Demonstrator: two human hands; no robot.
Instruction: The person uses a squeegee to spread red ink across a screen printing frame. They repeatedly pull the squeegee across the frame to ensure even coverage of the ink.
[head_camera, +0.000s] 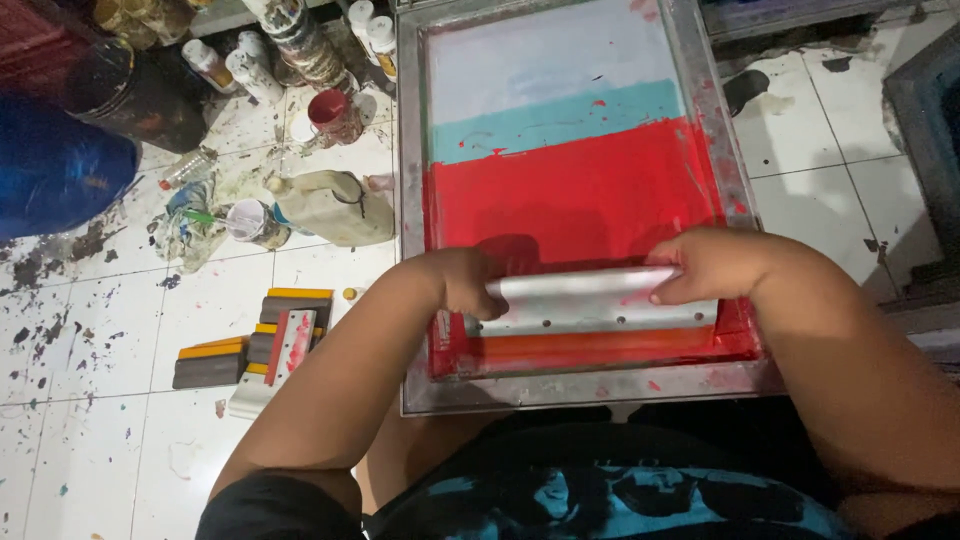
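Note:
A metal-framed printing screen (412, 200) lies flat in front of me, its mesh grey at the far end, then a teal band, then covered in red ink. A squeegee (590, 300) with a silver metal handle rests across the near part of the screen, with an orange-red strip of ink below it. My left hand (470, 282) grips the handle's left end. My right hand (712, 264) grips its right end.
Left of the screen, on the paint-spattered white tile floor (100, 350), lie several spare squeegees (262, 345), a beige jug (335, 205), a red paint cup (330, 112), bottles (250, 70) and a blue container (55, 165). Dark frames stand at right.

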